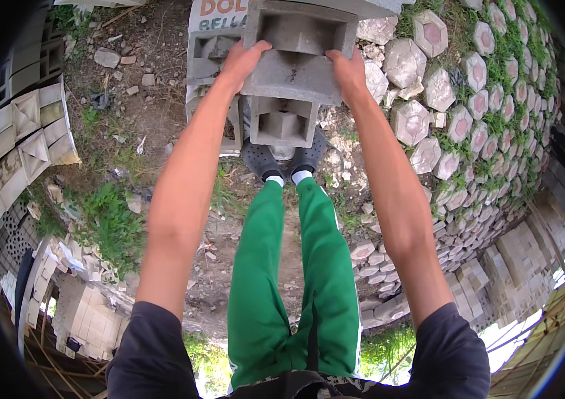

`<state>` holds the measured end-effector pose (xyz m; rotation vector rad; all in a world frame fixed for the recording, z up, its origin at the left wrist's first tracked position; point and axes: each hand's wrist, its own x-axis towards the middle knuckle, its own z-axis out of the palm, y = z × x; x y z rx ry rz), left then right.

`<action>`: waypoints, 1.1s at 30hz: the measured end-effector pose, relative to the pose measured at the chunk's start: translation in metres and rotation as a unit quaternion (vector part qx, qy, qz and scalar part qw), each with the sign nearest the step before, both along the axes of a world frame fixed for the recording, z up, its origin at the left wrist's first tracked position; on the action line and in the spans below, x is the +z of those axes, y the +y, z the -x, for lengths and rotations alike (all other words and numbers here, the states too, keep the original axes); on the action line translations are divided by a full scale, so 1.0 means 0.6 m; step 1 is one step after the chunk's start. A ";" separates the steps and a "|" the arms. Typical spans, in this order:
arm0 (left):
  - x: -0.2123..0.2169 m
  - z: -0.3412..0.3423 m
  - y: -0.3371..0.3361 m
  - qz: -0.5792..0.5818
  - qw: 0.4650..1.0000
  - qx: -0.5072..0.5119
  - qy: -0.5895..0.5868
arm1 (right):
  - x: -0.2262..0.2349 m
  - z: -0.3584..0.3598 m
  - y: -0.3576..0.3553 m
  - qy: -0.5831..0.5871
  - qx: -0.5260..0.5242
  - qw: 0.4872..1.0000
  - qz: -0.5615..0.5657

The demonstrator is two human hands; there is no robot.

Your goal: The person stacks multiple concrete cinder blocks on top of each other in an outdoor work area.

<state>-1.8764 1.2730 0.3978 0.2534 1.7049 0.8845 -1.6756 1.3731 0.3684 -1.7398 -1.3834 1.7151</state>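
A grey hollow concrete block (289, 76) is gripped at its two sides in front of me, above my feet. My left hand (240, 63) closes on its left side with the thumb over the near face. Opposite, my right hand (350, 74) clasps the right side, its fingers mostly hidden behind the block. Just nearer to me and lower is another hollow block (284, 122), close above my shoes. More grey blocks (210, 50) stand to the left of my left hand, beside a white printed sack or panel (219, 14).
Hexagonal pavers (430, 33) with grass between them lie in rows on the right. Stacked decorative blocks (26, 126) stand on the left. Loose stones (107, 58) and weeds (113, 223) dot the dirt. My feet in dark clogs (260, 159) are right below the blocks.
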 end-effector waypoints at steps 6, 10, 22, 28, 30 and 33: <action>0.022 -0.044 -0.046 0.059 0.998 0.018 0.031 | 0.019 -0.035 -0.040 0.028 0.001 0.998 0.057; -0.001 -0.074 -0.121 0.040 0.998 0.041 -0.013 | 0.043 -0.064 -0.089 0.043 0.015 0.995 0.093; 0.106 -0.149 -0.225 0.042 0.995 0.093 -0.022 | 0.133 -0.129 -0.193 0.035 0.027 0.992 0.122; 0.299 -0.172 -0.283 0.013 0.994 0.108 -0.011 | 0.328 -0.148 -0.225 0.052 0.050 0.991 0.115; 0.376 -0.176 -0.295 -0.007 0.991 0.127 -0.037 | 0.426 -0.148 -0.223 0.058 0.051 0.989 0.123; 0.509 -0.173 -0.309 -0.047 0.987 0.155 -0.017 | 0.596 -0.123 -0.213 0.056 0.078 0.990 0.101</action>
